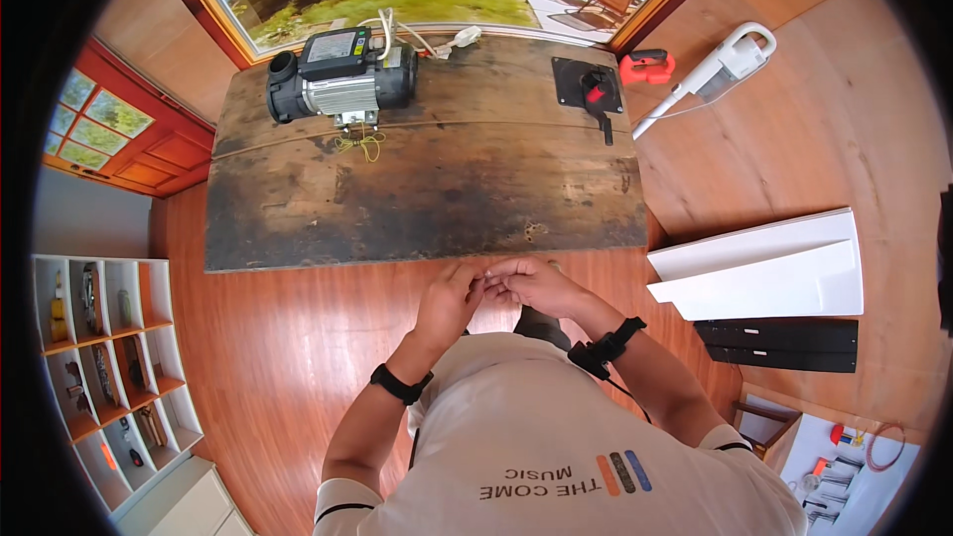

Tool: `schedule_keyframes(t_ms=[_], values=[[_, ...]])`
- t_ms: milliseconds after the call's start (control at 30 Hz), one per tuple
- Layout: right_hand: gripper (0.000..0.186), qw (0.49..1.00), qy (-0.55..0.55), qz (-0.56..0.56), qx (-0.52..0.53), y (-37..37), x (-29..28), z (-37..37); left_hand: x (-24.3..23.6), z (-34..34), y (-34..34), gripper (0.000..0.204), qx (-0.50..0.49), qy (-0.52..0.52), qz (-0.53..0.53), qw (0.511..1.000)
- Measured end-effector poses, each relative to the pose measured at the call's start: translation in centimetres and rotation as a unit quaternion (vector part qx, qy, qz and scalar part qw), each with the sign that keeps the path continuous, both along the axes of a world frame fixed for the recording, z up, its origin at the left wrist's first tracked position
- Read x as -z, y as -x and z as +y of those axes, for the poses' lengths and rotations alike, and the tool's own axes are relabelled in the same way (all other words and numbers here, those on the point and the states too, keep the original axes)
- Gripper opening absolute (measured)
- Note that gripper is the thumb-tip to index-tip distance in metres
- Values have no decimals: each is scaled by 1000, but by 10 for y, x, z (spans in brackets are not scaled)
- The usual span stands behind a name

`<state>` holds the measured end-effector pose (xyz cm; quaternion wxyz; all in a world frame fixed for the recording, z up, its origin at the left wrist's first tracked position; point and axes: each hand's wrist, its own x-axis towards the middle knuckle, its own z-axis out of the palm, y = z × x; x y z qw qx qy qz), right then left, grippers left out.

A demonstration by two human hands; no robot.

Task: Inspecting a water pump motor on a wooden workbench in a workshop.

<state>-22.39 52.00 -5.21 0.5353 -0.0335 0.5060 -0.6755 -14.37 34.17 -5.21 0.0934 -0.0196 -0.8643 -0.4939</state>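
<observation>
My left hand (452, 303) and my right hand (526, 286) meet in front of my body, just short of the wooden workbench's front edge, with fingertips together around something too small to make out. Both hands have their fingers bent and closed. On the bench (417, 199) a motor pump (342, 79) with cables sits at the back left, a thin yellow-green wire (359, 144) loose beside it. A black plate (571, 74) with a black-and-red clamp-like piece (601, 104) sits at the back right.
A white cordless vacuum (715, 69) and a red tool (645, 67) are right of the bench. White boards (754, 258) and black panels (774, 342) lie at the right. A cubby shelf (119, 367) stands left. A window spans the back.
</observation>
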Motion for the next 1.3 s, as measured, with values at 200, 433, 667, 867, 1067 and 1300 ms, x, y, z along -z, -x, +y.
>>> schedule_keyframes(t_ms=[200,433,667,867,1067,1300], values=[[21,989,-132,71,-13,-2,-15,-1,4,2,0,20,37,-11,62,997],[19,987,-127,94,-9,-7,0,6,-2,6,-4,14,46,-59,-7,997],[17,988,-125,88,-33,-11,-8,11,2,1,-1,9,101,-11,46,994],[18,986,-119,114,-24,-13,-8,14,10,9,-3,7,69,-70,-24,995],[17,987,-134,53,72,-14,8,18,2,17,-2,10,56,9,84,995],[16,987,-128,8,95,-15,8,19,1,17,4,10,53,127,172,975]])
